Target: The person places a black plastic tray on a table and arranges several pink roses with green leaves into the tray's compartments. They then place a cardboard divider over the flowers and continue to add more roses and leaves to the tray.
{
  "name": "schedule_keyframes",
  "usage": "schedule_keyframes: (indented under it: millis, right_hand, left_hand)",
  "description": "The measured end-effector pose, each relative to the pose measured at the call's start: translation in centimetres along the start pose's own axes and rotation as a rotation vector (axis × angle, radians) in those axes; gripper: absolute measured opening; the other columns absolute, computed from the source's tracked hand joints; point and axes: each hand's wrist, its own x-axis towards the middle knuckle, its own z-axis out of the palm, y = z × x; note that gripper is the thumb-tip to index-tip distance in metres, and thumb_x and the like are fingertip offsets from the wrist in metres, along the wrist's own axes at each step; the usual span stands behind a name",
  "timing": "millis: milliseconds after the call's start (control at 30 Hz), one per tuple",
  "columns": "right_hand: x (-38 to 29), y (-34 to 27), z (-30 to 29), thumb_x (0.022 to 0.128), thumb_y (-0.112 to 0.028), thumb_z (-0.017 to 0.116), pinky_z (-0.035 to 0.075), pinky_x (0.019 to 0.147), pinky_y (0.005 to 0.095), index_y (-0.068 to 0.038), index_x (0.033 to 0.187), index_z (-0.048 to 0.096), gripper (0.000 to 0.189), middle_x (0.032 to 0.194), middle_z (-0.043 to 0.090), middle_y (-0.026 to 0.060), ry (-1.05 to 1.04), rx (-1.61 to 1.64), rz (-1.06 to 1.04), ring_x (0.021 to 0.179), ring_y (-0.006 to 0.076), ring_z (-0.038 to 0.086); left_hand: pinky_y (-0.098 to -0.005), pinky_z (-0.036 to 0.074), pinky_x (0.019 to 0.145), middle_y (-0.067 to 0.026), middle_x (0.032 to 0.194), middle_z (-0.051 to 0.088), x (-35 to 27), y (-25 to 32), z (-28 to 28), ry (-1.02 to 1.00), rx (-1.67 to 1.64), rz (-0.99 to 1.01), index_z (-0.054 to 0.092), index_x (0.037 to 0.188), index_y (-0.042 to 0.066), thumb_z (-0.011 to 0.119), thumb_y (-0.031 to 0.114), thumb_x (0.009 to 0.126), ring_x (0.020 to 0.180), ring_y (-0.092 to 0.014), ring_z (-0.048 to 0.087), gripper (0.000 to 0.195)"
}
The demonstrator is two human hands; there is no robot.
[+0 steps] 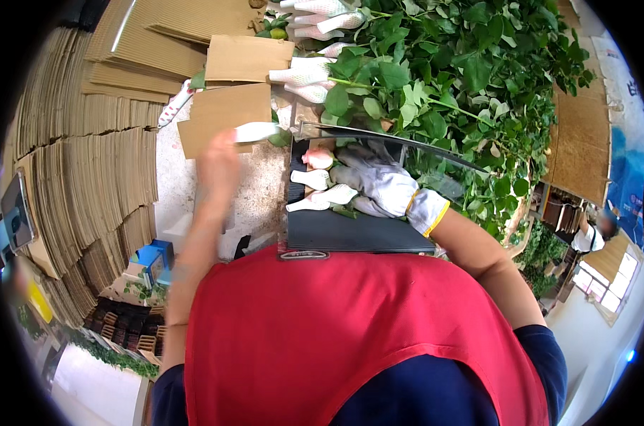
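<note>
My left hand (220, 160) is bare and blurred by motion; its fingers hold the end of a white foam mesh sleeve (256, 132). My right hand (380, 181), in a grey-white glove with a yellow cuff, lies over rose stems in a dark tray (354, 234) with a clear plastic side. Just left of the glove are a pink rose head (318, 158) with no sleeve and several rose heads in white mesh sleeves (335, 195). The gloved fingertips are partly hidden among stems and leaves.
Sleeved roses (306, 77) with long leafy stems (460, 69) lie behind the tray. Cardboard pieces (231, 109) and a white tool with red spots (174, 105) lie behind my left hand. Stacked cardboard (98, 170) stands at left. Another person (590, 237) is far right.
</note>
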Motion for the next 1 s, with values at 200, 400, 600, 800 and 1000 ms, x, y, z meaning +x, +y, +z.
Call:
schedule_keyframes:
  millis: [200, 400, 600, 800, 1000]
  right_hand:
    - [0.3, -0.4, -0.3, 0.076, -0.023, 0.061, 0.013, 0.116, 0.0533, -0.020, 0.134, 0.044, 0.061, 0.146, 0.038, 0.0173, -0.040, -0.019, -0.002, 0.138, 0.0376, 0.030]
    - [-0.1, 0.0, 0.4, 0.075, -0.020, 0.061, 0.015, 0.115, 0.0539, -0.022, 0.133, 0.047, 0.060, 0.145, 0.040, 0.0155, 0.018, -0.011, -0.022, 0.138, 0.0365, 0.031]
    - [0.1, 0.0, 0.3, 0.077, -0.019, 0.058, 0.016, 0.115, 0.0544, -0.028, 0.137, 0.044, 0.063, 0.142, 0.043, 0.0135, 0.012, 0.161, 0.006, 0.137, 0.0351, 0.033]
    - [-0.1, 0.3, 0.7, 0.075, -0.022, 0.059, 0.016, 0.114, 0.0557, -0.021, 0.133, 0.048, 0.059, 0.142, 0.042, 0.0167, 0.044, -0.041, -0.065, 0.137, 0.0373, 0.031]
    - [0.0, 0.6, 0.9, 0.074, -0.022, 0.061, 0.017, 0.114, 0.0560, -0.022, 0.127, 0.051, 0.054, 0.138, 0.045, 0.0162, 0.080, 0.026, -0.053, 0.135, 0.0395, 0.033]
  left_hand:
    - [-0.0436, 0.044, 0.079, -0.0128, 0.100, 0.059, -2.4, 5.7, -5.2, -0.102, 0.267, 0.509, 0.062, 0.087, 0.005, 0.072, 0.032, 0.075, 0.100, -0.029, 0.054, 0.031]
    - [-0.0423, 0.045, 0.077, -0.0125, 0.077, 0.062, -1.0, 4.3, -2.4, -0.572, 0.078, 0.678, 0.062, 0.084, 0.005, 0.063, 0.028, 0.083, 0.082, -0.031, 0.060, 0.024]
    - [-0.0452, 0.044, 0.077, -0.0161, 0.079, 0.060, -3.4, 2.9, -7.1, -0.282, 0.127, 0.508, 0.057, 0.077, 0.004, 0.062, 0.030, 0.084, 0.084, -0.035, 0.058, 0.027]
    - [-0.0468, 0.045, 0.077, -0.0173, 0.085, 0.060, -2.0, 2.6, -1.9, -0.857, -0.104, 0.597, 0.057, 0.083, 0.002, 0.057, 0.030, 0.087, 0.088, -0.038, 0.056, 0.028]
    - [-0.0448, 0.047, 0.075, -0.0134, 0.084, 0.061, -0.9, 2.9, -9.5, -0.657, 0.394, 0.542, 0.059, 0.085, 0.005, 0.055, 0.028, 0.090, 0.087, -0.031, 0.061, 0.024]
